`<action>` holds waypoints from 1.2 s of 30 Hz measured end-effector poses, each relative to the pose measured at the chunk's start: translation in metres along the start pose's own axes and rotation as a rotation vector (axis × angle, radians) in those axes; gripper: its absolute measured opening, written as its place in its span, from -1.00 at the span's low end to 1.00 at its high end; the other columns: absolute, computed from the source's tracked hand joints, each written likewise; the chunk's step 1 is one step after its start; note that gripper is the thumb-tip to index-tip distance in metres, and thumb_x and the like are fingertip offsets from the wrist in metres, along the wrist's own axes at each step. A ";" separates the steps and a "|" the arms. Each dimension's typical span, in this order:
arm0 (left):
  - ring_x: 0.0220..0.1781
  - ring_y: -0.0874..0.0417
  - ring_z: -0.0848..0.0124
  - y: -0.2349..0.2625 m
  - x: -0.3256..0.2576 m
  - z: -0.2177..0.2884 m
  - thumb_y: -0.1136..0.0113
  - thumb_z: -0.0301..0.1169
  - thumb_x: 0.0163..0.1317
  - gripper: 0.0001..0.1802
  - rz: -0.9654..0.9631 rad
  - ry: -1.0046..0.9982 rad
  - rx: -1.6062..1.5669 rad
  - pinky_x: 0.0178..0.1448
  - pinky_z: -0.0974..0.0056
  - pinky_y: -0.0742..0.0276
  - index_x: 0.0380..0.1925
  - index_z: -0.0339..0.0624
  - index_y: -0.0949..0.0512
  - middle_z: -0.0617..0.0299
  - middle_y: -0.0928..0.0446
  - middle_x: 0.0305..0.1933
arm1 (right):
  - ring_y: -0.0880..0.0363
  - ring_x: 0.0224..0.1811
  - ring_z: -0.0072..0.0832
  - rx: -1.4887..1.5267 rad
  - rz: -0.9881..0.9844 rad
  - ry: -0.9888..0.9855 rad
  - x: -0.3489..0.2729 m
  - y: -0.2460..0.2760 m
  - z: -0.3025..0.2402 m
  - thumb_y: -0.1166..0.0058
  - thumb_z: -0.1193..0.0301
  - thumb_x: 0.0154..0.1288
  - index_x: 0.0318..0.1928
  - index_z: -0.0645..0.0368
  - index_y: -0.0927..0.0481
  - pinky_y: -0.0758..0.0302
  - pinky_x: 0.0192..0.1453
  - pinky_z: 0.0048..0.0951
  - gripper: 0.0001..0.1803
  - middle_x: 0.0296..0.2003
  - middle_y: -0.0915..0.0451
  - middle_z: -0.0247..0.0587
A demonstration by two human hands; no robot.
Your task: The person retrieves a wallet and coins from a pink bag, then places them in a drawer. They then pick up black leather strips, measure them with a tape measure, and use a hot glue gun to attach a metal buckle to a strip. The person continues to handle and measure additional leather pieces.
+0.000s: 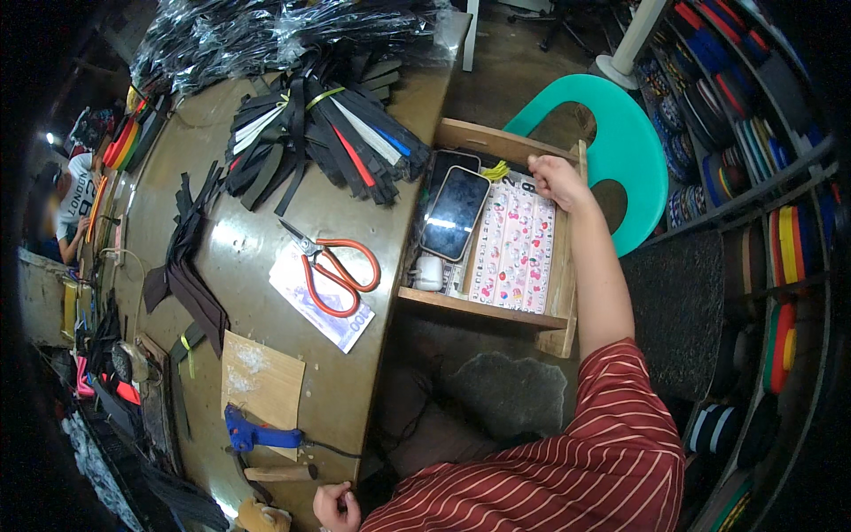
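Note:
My right hand (557, 183), its fingers curled together, is over the far right corner of a pulled-out wooden drawer (483, 304); anything inside its grip is hidden. Beside it are a bundle of yellow ties (496, 171) and a pink patterned sheet (514, 253). A smartphone (455, 213) lies at the drawer's left, partly over another dark phone (441, 164), with a white charger plug (429, 273) nearer me. My left hand (337, 507) is closed in a loose fist by the table's near edge, with nothing visible in it. Orange-handled snips (332, 270) rest on a banknote (321, 297).
On the table (346, 390) are bundled black straps (328, 133), dark strips (191, 284), a blue glue gun (257, 434) on cardboard (266, 372), and a hammer (279, 473). A green chair (612, 133) stands behind the drawer. Shelves of webbing rolls (784, 248) line the right. Another person (75, 199) sits far left.

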State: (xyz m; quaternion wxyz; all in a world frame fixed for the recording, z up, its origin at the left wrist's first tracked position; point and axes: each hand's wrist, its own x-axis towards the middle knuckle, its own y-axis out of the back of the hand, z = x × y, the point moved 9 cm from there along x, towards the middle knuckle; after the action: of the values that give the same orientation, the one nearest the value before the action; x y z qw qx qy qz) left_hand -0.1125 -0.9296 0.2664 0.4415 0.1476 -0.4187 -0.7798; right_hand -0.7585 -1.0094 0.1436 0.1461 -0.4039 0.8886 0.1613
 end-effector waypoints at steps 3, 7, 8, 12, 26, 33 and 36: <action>-0.43 -0.52 0.19 -0.001 0.001 0.001 -0.14 -0.58 0.17 -0.86 -0.026 0.009 0.002 -0.34 0.25 -0.45 -0.25 -0.25 -0.57 0.07 -0.53 -0.39 | -0.64 -0.24 -0.26 -0.889 0.260 0.121 0.006 0.004 -0.018 -0.32 0.24 0.06 -0.32 0.26 -0.62 -0.57 -0.11 -0.26 -0.67 -0.34 -0.65 -0.01; -0.39 -0.54 0.16 -0.002 0.001 0.001 -0.14 -0.60 0.16 -0.85 -0.046 0.017 0.004 -0.28 0.22 -0.48 -0.25 -0.26 -0.57 0.05 -0.54 -0.37 | -0.59 -0.02 -0.10 -1.237 0.254 0.006 0.020 -0.003 -0.009 -0.36 0.29 -0.04 -0.19 0.27 -0.66 -0.53 0.06 -0.20 -0.60 -0.12 -0.61 0.09; -0.39 -0.54 0.16 -0.001 0.001 0.002 -0.14 -0.60 0.15 -0.85 -0.043 0.005 0.004 -0.27 0.22 -0.48 -0.25 -0.27 -0.57 0.06 -0.55 -0.37 | -0.59 -0.01 -0.11 -1.244 0.238 0.009 0.022 -0.004 -0.009 -0.33 0.32 -0.02 -0.21 0.28 -0.66 -0.54 0.05 -0.20 -0.64 -0.12 -0.61 0.09; -0.39 -0.54 0.17 0.000 0.001 0.001 -0.14 -0.61 0.14 -0.84 -0.026 -0.022 0.001 -0.29 0.23 -0.48 -0.25 -0.27 -0.57 0.06 -0.55 -0.37 | -0.60 -0.01 -0.12 -1.264 0.183 0.045 0.022 -0.006 -0.010 -0.30 0.35 -0.01 -0.20 0.30 -0.66 -0.54 0.04 -0.20 -0.65 -0.11 -0.60 0.12; -0.39 -0.51 0.11 -0.005 -0.009 -0.013 -0.08 -0.54 0.13 -0.90 -0.041 0.099 0.039 -0.26 0.16 -0.43 -0.35 -0.31 -0.52 0.02 -0.51 -0.41 | -0.65 -0.33 -0.42 0.072 -0.047 -0.122 0.012 -0.013 0.011 -0.10 0.29 0.24 -0.25 0.28 -0.59 -0.59 -0.35 -0.37 -0.73 -0.40 -0.62 -0.15; -0.38 -0.51 0.11 -0.004 -0.009 -0.011 -0.09 -0.57 0.11 -0.90 -0.049 0.079 0.074 -0.25 0.17 -0.43 -0.34 -0.29 -0.52 0.01 -0.52 -0.39 | -0.64 -0.18 0.00 -1.073 0.402 0.268 0.004 -0.040 -0.027 -0.10 0.41 0.12 -0.38 0.33 -0.64 -0.57 -0.14 -0.08 -0.80 -0.30 -0.61 0.23; -0.38 -0.51 0.12 -0.003 -0.007 -0.012 -0.10 -0.57 0.12 -0.89 -0.032 0.101 0.059 -0.24 0.17 -0.43 -0.32 -0.30 -0.52 0.02 -0.51 -0.40 | -0.64 -0.20 0.01 -1.001 0.467 0.282 0.004 -0.040 -0.027 -0.09 0.44 0.10 -0.39 0.30 -0.65 -0.57 -0.13 -0.08 -0.83 -0.31 -0.62 0.19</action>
State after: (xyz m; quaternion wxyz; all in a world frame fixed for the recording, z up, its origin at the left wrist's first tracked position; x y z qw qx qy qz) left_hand -0.1030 -0.9292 0.2561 0.4448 0.2064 -0.4165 -0.7656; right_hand -0.7339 -1.0472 0.1596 -0.2226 -0.2342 0.7806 0.5351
